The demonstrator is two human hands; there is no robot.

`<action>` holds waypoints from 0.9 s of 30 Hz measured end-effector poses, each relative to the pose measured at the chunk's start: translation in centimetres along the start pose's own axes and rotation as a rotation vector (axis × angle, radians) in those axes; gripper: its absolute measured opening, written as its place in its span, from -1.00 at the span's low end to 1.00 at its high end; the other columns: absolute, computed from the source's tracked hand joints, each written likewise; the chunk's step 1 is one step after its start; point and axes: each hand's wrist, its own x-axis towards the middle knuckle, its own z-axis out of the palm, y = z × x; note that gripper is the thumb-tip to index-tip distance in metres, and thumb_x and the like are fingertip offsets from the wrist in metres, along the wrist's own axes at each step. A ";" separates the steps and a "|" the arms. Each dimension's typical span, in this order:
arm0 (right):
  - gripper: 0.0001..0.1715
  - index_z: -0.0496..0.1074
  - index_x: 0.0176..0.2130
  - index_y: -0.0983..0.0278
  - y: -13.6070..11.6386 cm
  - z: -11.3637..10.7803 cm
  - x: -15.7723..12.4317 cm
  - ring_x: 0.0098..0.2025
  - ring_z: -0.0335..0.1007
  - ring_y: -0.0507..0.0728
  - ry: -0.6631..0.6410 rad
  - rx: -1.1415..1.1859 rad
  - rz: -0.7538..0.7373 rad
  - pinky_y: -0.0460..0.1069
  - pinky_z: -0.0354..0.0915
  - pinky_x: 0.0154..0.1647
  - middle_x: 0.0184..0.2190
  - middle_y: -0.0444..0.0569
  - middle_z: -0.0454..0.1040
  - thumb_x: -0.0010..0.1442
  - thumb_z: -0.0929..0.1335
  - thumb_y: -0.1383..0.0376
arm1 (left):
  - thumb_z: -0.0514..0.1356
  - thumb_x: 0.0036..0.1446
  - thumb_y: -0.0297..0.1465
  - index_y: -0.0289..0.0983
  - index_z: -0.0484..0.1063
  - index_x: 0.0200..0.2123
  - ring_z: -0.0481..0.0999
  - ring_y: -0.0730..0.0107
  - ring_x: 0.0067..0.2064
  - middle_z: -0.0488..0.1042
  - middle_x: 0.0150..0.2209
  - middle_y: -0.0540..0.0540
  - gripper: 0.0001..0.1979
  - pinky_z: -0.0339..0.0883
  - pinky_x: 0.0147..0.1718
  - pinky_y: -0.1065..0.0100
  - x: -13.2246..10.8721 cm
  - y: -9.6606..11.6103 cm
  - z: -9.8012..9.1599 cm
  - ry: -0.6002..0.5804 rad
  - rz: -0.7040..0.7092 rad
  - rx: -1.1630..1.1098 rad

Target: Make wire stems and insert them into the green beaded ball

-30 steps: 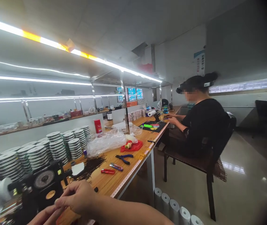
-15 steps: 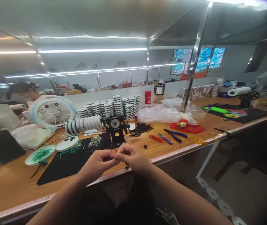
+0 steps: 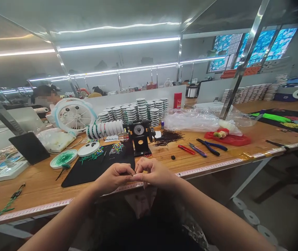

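My left hand (image 3: 115, 177) and my right hand (image 3: 154, 172) meet at the front edge of the bench, fingertips pinched together. Whatever lies between them is too small to make out. Just behind them stands a black winding device with a round dial (image 3: 139, 130), and a row of white spools (image 3: 107, 129) sits on its left side. A black mat (image 3: 93, 172) spreads to the left of my hands. On it lie colourful beads (image 3: 116, 148) and short green strands (image 3: 87, 158). A small black lump (image 3: 173, 157) rests to the right of my hands.
Blue-handled pliers (image 3: 213, 146), a red tool (image 3: 186, 149) and blue-handled cutters (image 3: 197, 150) lie at right, before a red bag (image 3: 232, 138). Stacked spools (image 3: 140, 108) and a white fan (image 3: 75, 116) stand behind. A plate of green bits (image 3: 63, 159) sits left. Another person (image 3: 44, 96) is beyond.
The view has shifted, so the bench things appear further right and more of its left end shows. My hands stay pinched together, the fingers slightly rearranged.
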 end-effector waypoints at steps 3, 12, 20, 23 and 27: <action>-0.69 0.36 -0.50 0.35 0.0 -0.2 0.1 -0.44 0.28 -0.09 -0.010 -0.082 -0.015 -0.17 0.27 -0.50 -0.29 -0.10 0.27 -0.01 0.41 0.14 | 0.21 0.04 -0.32 -0.32 0.47 -0.48 0.30 0.44 -0.41 0.37 -0.49 0.00 -0.82 0.16 -0.39 0.45 0.1 -0.1 0.0 -0.037 0.011 -0.028; -0.84 0.42 -0.58 0.34 -0.4 -0.7 0.6 -0.29 0.28 -0.02 -0.063 -0.218 -0.035 -0.11 0.24 -0.25 -0.36 -0.14 0.28 -0.07 0.44 0.33 | 0.19 0.06 -0.28 -0.33 0.49 -0.38 0.38 0.33 -0.32 0.45 -0.39 -0.09 -0.78 0.22 -0.30 0.40 0.3 0.1 0.4 -0.145 -0.027 -0.064; -0.83 0.41 -0.60 0.36 -0.2 -1.0 0.9 -0.34 0.26 -0.03 -0.109 -0.243 -0.059 -0.15 0.20 -0.33 -0.44 -0.16 0.29 -0.08 0.44 0.35 | 0.19 0.06 -0.26 -0.34 0.49 -0.38 0.37 0.33 -0.32 0.44 -0.39 -0.09 -0.77 0.22 -0.29 0.40 0.6 0.0 0.4 -0.182 -0.017 -0.051; -0.81 0.39 -0.62 0.36 -0.4 -1.0 0.9 -0.43 0.26 -0.05 -0.135 -0.266 -0.003 -0.16 0.17 -0.43 -0.52 -0.16 0.31 -0.07 0.41 0.35 | 0.18 0.07 -0.26 -0.33 0.48 -0.43 0.35 0.37 -0.36 0.41 -0.43 -0.07 -0.76 0.20 -0.36 0.44 0.5 0.6 0.6 -0.182 -0.043 0.014; -0.84 0.41 -0.58 0.36 -0.9 -0.8 0.6 -0.54 0.21 -0.08 -0.145 -0.328 0.052 -0.16 0.11 -0.54 -0.56 -0.16 0.35 -0.06 0.40 0.32 | 0.17 0.07 -0.25 -0.33 0.44 -0.48 0.27 0.45 -0.44 0.33 -0.50 -0.01 -0.75 0.11 -0.49 0.49 0.1 1.8 0.9 -0.168 -0.112 0.096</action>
